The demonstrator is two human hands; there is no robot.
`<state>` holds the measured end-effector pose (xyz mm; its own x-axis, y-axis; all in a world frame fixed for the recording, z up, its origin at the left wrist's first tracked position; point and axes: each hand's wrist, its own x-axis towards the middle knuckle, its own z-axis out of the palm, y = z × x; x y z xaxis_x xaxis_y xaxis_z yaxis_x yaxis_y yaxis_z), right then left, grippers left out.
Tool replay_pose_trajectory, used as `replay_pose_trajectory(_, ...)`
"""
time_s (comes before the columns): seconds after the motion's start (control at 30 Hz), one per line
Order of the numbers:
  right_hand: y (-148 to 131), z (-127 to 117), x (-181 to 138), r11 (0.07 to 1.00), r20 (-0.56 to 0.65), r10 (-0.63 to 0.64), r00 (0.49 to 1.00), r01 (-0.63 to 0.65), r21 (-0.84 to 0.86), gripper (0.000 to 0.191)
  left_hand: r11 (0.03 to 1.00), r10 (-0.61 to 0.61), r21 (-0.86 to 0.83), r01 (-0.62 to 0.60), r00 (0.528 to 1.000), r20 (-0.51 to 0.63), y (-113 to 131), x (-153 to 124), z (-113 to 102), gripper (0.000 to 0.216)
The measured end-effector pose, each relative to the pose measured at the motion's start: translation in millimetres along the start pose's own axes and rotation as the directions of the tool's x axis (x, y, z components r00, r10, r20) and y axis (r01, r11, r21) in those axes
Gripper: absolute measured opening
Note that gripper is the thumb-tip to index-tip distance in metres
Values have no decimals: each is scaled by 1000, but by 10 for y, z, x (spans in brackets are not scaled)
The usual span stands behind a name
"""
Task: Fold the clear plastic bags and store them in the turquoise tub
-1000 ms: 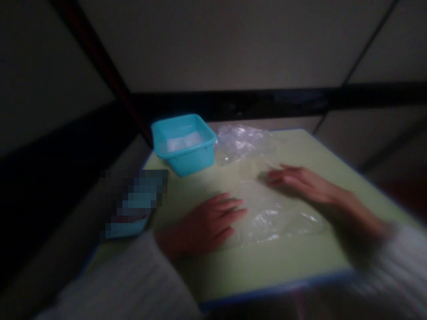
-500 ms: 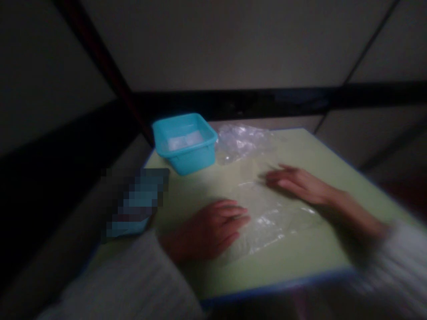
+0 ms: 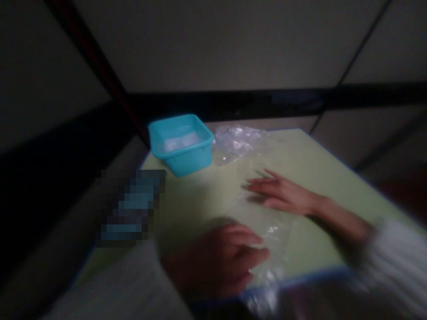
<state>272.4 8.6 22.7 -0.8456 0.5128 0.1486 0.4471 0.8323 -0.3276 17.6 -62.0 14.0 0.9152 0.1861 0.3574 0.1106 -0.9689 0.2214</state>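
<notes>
A clear plastic bag [image 3: 275, 235] lies on the table in front of me, its near end hanging over the front edge. My left hand [image 3: 223, 260] is at the bag's left side, fingers bent and closed on the plastic near the front edge; blur hides the exact hold. Palm down, my right hand [image 3: 283, 194] rests on the far part of the bag with its fingers stretched out and slightly apart.
On the far left of the yellow-green table [image 3: 320, 171] stands a turquoise plastic basin [image 3: 190, 160] holding pale items. A crumpled clear plastic heap [image 3: 238, 142] lies beside it. A pixelated phone-like object [image 3: 136, 206] is at the left edge. Wall panels rise behind.
My left hand has come nearer the front edge, its fingers bending in, and the bag's near end now drops over the edge. My right hand has shifted left and slightly nearer.
</notes>
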Motion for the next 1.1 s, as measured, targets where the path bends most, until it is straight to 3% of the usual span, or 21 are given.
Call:
replay_pose_trajectory(0.17, -118, 83, 62, 995, 37, -90, 995, 89, 33, 66, 997, 51, -52, -48, 997, 57, 48, 17, 53, 36)
replay_pose_trajectory(0.3, -190, 138, 88, 991, 78, -127, 989, 125, 41, 72, 986, 151, -70, -149, 988, 34, 62, 42, 111, 42)
replay_pose_trajectory(0.5, -299, 136, 119, 976, 117, -214, 970, 208, 64, 66, 984, 179, 18, -179, 984, -21, 206, 60, 154, 26)
replay_pose_trajectory(0.6, -242, 82, 72, 982, 53, -185, 981, 184, 31, 58, 982, 180, 68, -174, 980, -83, 123, 10, 91, 31)
replay_pose_trajectory(0.7, -90, 11, -17, 995, -63, -103, 993, 103, -7, 45, 991, 1, 132, 2, 1000, -21, -136, -66, -3, 38)
replay_pose_trajectory(0.77, 15, -28, -71, 999, -136, -43, 990, 40, -26, 41, 967, -190, 168, 189, 982, -10, -335, -121, -44, 42)
replay_pose_trajectory(0.83, 87, -52, -104, 999, -187, 2, 982, -11, -49, 39, 947, -296, 137, 289, 955, 30, -491, -170, -54, 51)
replay_pose_trajectory(0.97, 111, -50, -105, 998, -201, 11, 980, -22, -56, 40, 925, -380, 49, 377, 916, 126, -604, -228, -30, 57)
replay_pose_trajectory(1.1, 51, -2, -69, 1000, -141, -15, 990, 14, -6, 40, 916, -400, 52, 397, 902, 163, -586, -240, -16, 56)
